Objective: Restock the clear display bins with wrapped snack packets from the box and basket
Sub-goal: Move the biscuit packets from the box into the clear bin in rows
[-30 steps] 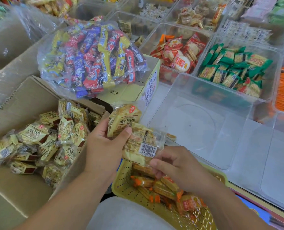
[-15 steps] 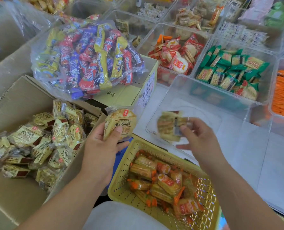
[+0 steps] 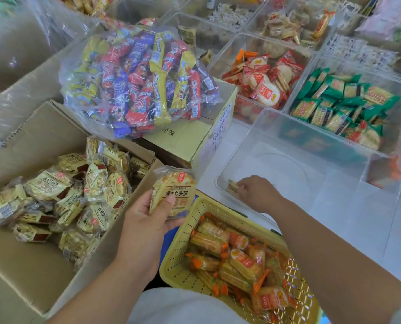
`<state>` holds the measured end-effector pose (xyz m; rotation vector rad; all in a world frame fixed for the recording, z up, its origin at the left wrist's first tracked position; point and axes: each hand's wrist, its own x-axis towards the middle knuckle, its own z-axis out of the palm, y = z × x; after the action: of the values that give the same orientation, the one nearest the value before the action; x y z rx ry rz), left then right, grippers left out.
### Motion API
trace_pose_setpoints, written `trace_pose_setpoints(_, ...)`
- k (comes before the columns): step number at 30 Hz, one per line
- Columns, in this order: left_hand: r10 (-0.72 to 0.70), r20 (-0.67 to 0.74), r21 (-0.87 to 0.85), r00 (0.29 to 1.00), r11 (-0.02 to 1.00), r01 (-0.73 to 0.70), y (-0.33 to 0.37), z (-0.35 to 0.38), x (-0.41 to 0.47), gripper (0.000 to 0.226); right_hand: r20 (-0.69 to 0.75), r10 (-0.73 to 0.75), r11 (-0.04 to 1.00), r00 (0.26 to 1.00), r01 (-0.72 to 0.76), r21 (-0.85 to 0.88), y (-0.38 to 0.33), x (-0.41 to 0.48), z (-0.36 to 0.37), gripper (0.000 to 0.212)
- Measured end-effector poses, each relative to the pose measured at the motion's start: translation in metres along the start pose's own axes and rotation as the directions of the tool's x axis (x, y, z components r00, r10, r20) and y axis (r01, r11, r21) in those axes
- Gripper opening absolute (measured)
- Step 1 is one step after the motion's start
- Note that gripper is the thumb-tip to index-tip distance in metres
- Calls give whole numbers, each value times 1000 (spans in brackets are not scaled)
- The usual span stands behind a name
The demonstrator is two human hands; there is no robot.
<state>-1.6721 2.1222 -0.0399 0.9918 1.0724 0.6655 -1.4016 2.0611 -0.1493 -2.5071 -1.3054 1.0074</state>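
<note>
Starting out: right hand pinches the first packet inside the clear bin; left hand grips a biscuit packet beside that bin; box and basket look full.

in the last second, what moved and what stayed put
The right hand carried one packet away from the left hand, forward and down into the clear bin, and holds it at the near left corner of the bin floor. The left hand kept its grip on the other packet. The box, basket and bag of sweets stayed put.
</note>
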Motion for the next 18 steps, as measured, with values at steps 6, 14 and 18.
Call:
trace_pose_setpoints(6, -90, -8, -47, 996, 995, 90, 4, -1, -3, 18, 92, -16, 999, 996, 14, 30, 3, -7, -7, 45)
trace_pose_setpoints(14, -96, 31, 2, 995, 995, 96, 10, 2, -6, 20, -30, -25, 982, 999, 30, 186, -6, -46, -16, 48)
trace_pose_setpoints(18, -32, 124, 61, 992, 998, 24, 12, 4, -6, 23, -138, -5, 939, 990, 52, 340, -18, -75, -18, 35)
